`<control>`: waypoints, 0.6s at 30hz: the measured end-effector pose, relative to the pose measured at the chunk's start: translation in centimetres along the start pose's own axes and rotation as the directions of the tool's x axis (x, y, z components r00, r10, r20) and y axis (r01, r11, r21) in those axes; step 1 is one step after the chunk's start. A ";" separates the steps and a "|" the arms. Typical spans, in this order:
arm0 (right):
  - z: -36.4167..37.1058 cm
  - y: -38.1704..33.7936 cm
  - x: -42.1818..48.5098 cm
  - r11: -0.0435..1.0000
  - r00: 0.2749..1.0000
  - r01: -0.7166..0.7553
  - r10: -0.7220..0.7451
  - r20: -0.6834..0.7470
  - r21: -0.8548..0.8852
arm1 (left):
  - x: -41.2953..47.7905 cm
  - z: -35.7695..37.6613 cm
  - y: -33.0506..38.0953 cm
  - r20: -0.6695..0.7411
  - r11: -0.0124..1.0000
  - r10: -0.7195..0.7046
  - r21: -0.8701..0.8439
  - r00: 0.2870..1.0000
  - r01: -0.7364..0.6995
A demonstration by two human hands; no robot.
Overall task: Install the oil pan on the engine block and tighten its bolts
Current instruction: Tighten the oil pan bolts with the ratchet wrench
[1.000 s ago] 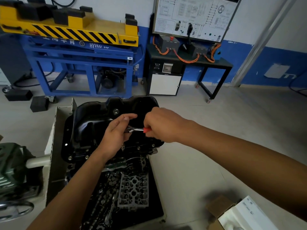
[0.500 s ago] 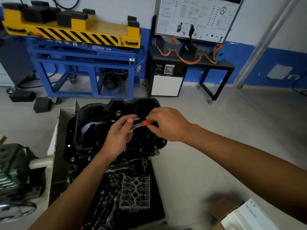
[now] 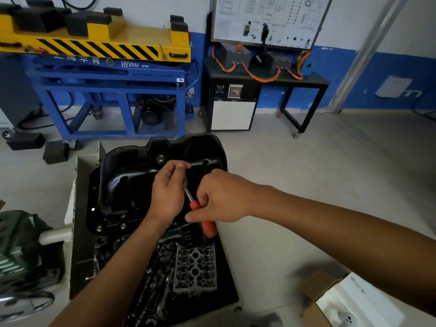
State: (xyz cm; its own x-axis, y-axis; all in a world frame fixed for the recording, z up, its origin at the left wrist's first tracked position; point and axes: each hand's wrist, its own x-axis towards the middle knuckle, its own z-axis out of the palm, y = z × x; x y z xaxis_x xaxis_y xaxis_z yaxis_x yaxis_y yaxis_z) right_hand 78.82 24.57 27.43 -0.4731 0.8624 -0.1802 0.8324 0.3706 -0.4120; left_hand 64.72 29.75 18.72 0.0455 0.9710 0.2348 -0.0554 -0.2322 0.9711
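Ratchet (image 3: 194, 205) swung nearer, left hand (image 3: 167, 192) pinching its head, right hand (image 3: 224, 197) gripping handle

Soft, even daylight is filling the workshop, its source not showing, and is laying only a faint, diffuse shadow on the pale floor (image 3: 306, 185) beside the cardboard box (image 3: 313, 291) at lower right. Dull highlights are glinting along the curved walls of the black oil pan (image 3: 132, 175), while the black tray (image 3: 226, 279) below it is sinking into near-featureless shadow. The ratchet (image 3: 194, 205) at centre is reading fairly sharp, whereas the wide lens is bowing the grey door post (image 3: 363, 57) and blur is smearing the green machine (image 3: 16, 244) and the box towards the frame's edges.
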 end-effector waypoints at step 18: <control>-4.1 2.1 2.8 0.891 0.990 -0.135 0.104 -0.096 -0.433 | 0.0 -1.7 1.0 0.293 0.984 -0.159 -0.036 0.943 0.177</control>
State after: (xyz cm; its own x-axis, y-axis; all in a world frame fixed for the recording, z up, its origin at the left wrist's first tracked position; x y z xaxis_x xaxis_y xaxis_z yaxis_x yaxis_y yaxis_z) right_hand 80.46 29.14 29.71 -0.3545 0.9252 -0.1354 0.9307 0.3631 0.0437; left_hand 63.00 29.64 19.59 0.3441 0.9355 0.0799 -0.0818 -0.0549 0.9951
